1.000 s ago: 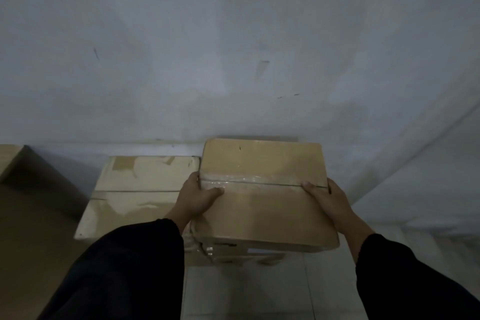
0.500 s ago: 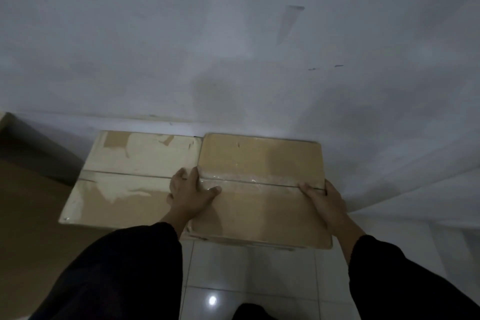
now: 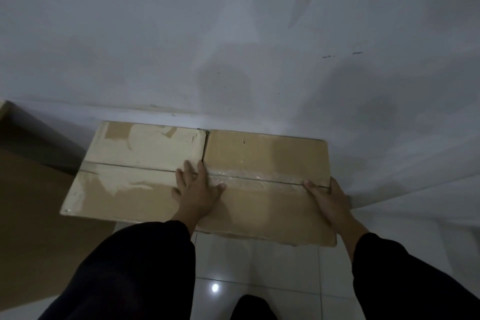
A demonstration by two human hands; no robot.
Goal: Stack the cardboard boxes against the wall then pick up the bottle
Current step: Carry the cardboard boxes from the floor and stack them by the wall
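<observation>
The brown cardboard box sat between the two hands, its far edge up against the wall and its left edge touching the paler box beside it. Its long axis ran left to right, parallel to the wall, and the taped seam across its top followed the same line. The near edge pointed back toward the person and overhung the white tiled floor, so the box looked to be resting on something beneath it, though what lay under it could not be seen.

The left hand lay flat across the joint of the two boxes, fingers spread and pointing toward the wall, thumb out along the seam. The right hand clasped the right end of the brown box, thumb on top at the seam and the other fingers curled down over the side, out of sight. Both hands were equally close, one at each end of the long axis.

The placing seemed all but done. Any last nudge would go straight away from the person, across the short axis, toward the wall. A larger carton stood at the left. No bottle showed anywhere in view, so that part of the job appeared not yet begun and would mean turning away from the wall.
</observation>
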